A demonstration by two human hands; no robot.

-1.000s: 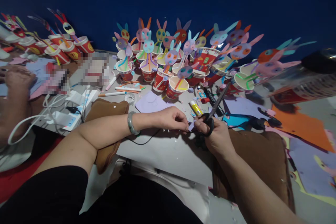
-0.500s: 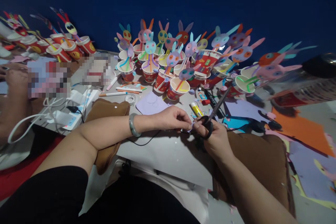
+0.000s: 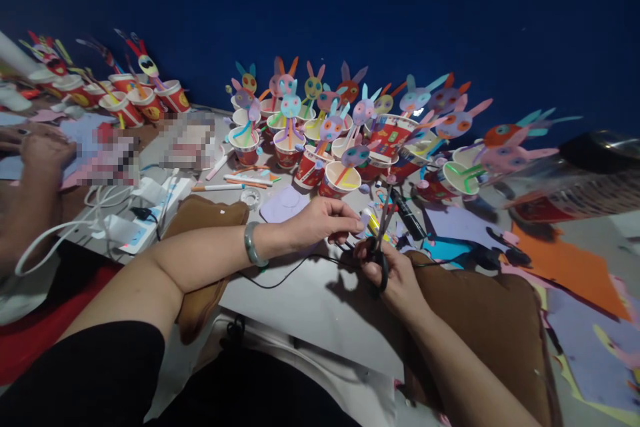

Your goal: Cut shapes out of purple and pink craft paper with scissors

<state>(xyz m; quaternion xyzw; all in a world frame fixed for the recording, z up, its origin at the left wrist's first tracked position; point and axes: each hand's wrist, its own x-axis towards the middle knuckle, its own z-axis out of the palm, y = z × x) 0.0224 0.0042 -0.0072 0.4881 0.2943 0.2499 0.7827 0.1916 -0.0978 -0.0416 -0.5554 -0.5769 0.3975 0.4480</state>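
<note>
Wall (image 3: pixel 320 7): dark blue, behind cups (image 3: pixel 341 181)
Left hand (image 3: pixel 317 220): pinching lilac scrap (image 3: pixel 365 219) at fingertips
Right hand (image 3: pixel 395 273): gripping scissors (image 3: pixel 383 230), blades just beside scrap
Risk: nicked fingertip if hands drift together; snagged cable (image 3: pixel 265 287) if scissors dip

Lilac scrap (image 3: pixel 365 219), shape unclear, lidded container (image 3: pixel 590 195), cut off @ R

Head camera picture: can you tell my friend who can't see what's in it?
A person's right hand holds black-handled scissors while the left hand pinches a small purple piece. Beyond them stand red patterned cups with colourful bunny-eared faces.
</note>
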